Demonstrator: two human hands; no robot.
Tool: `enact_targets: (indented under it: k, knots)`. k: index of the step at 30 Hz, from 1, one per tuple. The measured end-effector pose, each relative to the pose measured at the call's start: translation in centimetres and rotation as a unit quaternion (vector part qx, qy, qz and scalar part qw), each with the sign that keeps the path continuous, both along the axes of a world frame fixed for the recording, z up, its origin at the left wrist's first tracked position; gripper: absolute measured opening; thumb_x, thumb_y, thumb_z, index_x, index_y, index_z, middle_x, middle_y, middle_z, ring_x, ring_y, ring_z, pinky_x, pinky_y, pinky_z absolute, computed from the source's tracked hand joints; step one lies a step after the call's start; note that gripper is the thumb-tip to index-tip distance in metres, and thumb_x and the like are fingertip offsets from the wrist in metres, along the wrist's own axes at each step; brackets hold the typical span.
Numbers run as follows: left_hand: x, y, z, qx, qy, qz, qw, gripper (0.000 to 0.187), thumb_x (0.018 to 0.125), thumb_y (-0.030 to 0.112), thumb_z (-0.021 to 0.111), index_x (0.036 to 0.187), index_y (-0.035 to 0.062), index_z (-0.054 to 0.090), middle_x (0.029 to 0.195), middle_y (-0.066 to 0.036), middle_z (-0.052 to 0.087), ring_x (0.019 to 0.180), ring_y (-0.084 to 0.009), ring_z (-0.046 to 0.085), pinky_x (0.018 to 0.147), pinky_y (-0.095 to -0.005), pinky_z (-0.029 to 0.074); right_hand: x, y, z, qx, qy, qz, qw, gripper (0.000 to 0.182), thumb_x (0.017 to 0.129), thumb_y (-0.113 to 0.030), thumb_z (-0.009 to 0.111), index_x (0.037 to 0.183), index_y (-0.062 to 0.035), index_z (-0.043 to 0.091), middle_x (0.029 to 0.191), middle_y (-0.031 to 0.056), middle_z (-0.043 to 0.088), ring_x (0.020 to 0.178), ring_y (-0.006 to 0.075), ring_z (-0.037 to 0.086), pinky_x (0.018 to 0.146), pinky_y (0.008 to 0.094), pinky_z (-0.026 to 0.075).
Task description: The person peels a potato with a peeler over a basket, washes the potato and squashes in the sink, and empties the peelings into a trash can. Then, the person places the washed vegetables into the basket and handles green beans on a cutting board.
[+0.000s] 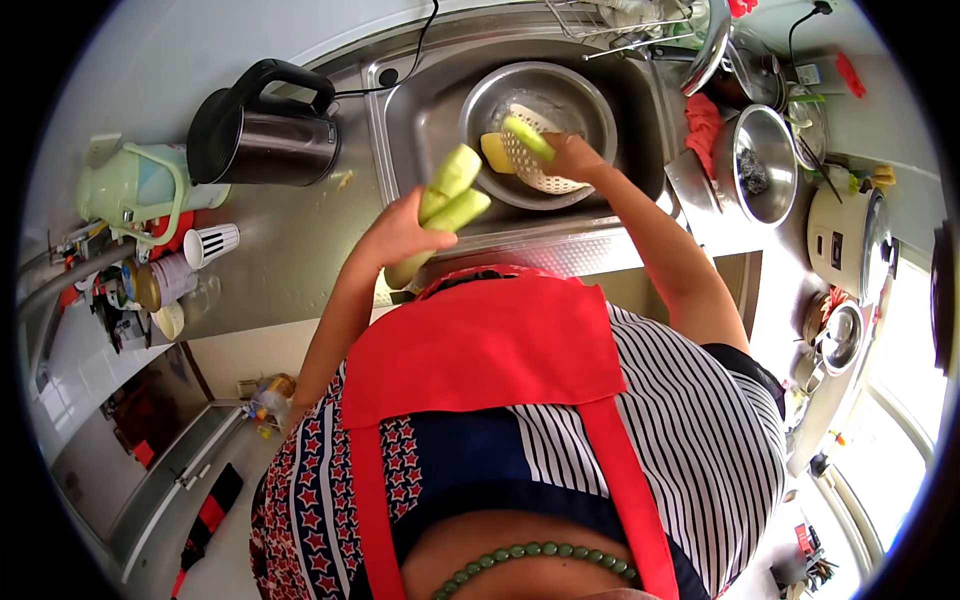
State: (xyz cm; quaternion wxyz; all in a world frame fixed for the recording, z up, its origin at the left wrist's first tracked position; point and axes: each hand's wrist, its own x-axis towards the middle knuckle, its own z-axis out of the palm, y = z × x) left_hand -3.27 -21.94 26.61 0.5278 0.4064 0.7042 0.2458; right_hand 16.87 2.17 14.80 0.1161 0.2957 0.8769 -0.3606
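Observation:
My left hand (pixel 396 238) is closed around peeled, pale green cucumber-like pieces (pixel 452 180), which stick out past the fingers beside the sink's front left edge. My right hand (pixel 574 160) reaches over the metal basin (pixel 478 100), its fingers closed on a shorter green piece (pixel 528 138). Under that hand, a cream perforated strainer (pixel 553 184) leans tilted inside the basin. A yellow chunk (pixel 496 153) shows against the strainer's left side. The basin stands in the steel sink (pixel 425 105); some of its inside is hidden by the right hand and the strainer.
Left of the sink stand a dark electric kettle (pixel 285 140), a pale green thermos (pixel 150 190) and a white cup (pixel 212 244). On the right are a cleaver (pixel 692 185), a steel bowl (pixel 768 165) and a rice cooker (pixel 840 245). A wire rack (pixel 625 25) borders the sink's back.

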Motion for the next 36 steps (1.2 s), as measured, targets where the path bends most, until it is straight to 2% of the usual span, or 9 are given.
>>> enact_targets:
  k: [4,8,10,14,17,24,25,29,36]
  knots:
    - [-0.6,0.6,0.0,0.045,-0.202,0.175,0.962,0.058,0.072,0.025,0.069,0.120,0.0021,0.046,0.100,-0.006,0.056,0.089,-0.0141,0.054,0.076,-0.0303,0.045,2.1,1.7,1.8,-0.178,0.090,-0.140,0.970,0.048,0.065,-0.017,0.072,0.107,0.0003,0.057,0.097,0.0179,0.063,0.088,0.0279,0.060,0.082,0.0331,0.046]
    - [-1.9,1.0,-0.3,0.021,-0.289,0.272,0.918,0.046,0.075,0.028,0.067,0.111,0.0047,0.050,0.089,-0.005,0.055,0.078,-0.0144,0.055,0.067,-0.0296,0.047,3.7,0.4,2.7,-0.455,0.251,-0.302,0.799,0.038,0.067,-0.006,0.072,0.101,-0.0014,0.057,0.086,0.0066,0.061,0.081,0.0188,0.058,0.077,0.0330,0.046]
    - [-2.4,1.0,-1.3,0.036,-0.313,0.300,0.900,0.043,0.075,0.027,0.066,0.108,0.0042,0.051,0.088,-0.007,0.057,0.077,-0.0172,0.057,0.068,-0.0316,0.049,4.3,-0.3,5.1,-0.463,0.308,-0.391,0.733,0.036,0.067,-0.003,0.071,0.100,-0.0023,0.057,0.085,0.0060,0.061,0.078,0.0177,0.057,0.075,0.0314,0.046]
    - [-1.9,1.2,-1.3,0.000,-0.373,0.324,0.869,0.042,0.076,0.029,0.066,0.107,0.0033,0.052,0.090,-0.009,0.059,0.080,-0.0203,0.059,0.072,-0.0341,0.051,5.5,-0.9,3.4,-0.357,0.262,-0.337,0.831,0.041,0.063,-0.005,0.072,0.101,-0.0012,0.057,0.087,0.0060,0.061,0.081,0.0178,0.057,0.076,0.0300,0.045]
    - [-2.0,1.6,-1.8,0.001,-0.378,0.306,0.874,0.047,0.077,0.031,0.067,0.110,0.0023,0.052,0.095,-0.010,0.060,0.085,-0.0223,0.060,0.078,-0.0362,0.050,5.2,-2.4,6.8,-0.352,0.312,-0.357,0.807,0.047,0.062,-0.006,0.074,0.106,-0.0008,0.058,0.087,0.0066,0.062,0.081,0.0175,0.057,0.078,0.0307,0.044]
    - [-1.2,3.3,0.3,-0.016,-0.360,0.291,0.886,0.046,0.073,0.030,0.070,0.106,0.0031,0.053,0.091,-0.009,0.059,0.080,-0.0202,0.058,0.073,-0.0348,0.050,5.7,-5.3,9.1,-0.152,0.235,-0.297,0.913,0.043,0.063,-0.015,0.073,0.100,-0.0002,0.059,0.083,0.0115,0.064,0.076,0.0176,0.060,0.074,0.0315,0.046]
    - [-1.4,3.5,0.2,-0.021,-0.357,0.287,0.889,0.047,0.073,0.030,0.070,0.107,0.0029,0.053,0.091,-0.009,0.059,0.081,-0.0208,0.058,0.074,-0.0354,0.050,6.1,-6.4,10.2,-0.101,0.218,-0.297,0.924,0.038,0.065,-0.016,0.071,0.099,-0.0024,0.059,0.082,0.0154,0.063,0.075,0.0243,0.061,0.073,0.0344,0.046]
    - [-2.3,3.3,-0.7,-0.009,-0.428,0.263,0.865,0.050,0.072,0.033,0.071,0.109,0.0047,0.052,0.094,-0.010,0.059,0.084,-0.0230,0.059,0.077,-0.0378,0.050,8.4,-9.9,14.0,0.058,0.215,-0.267,0.938,0.023,0.071,-0.013,0.064,0.091,-0.0049,0.058,0.078,0.0194,0.058,0.073,0.0367,0.057,0.064,0.0395,0.045]
    - [-1.2,3.7,-3.4,-0.007,-0.561,0.272,0.782,0.050,0.078,0.043,0.062,0.112,0.0079,0.050,0.095,-0.012,0.059,0.086,-0.0248,0.060,0.077,-0.0412,0.052,16.9,-11.7,21.0,0.326,0.124,-0.359,0.866,0.033,0.071,-0.014,0.065,0.103,-0.0118,0.056,0.079,0.0137,0.063,0.073,0.0327,0.062,0.065,0.0413,0.049]
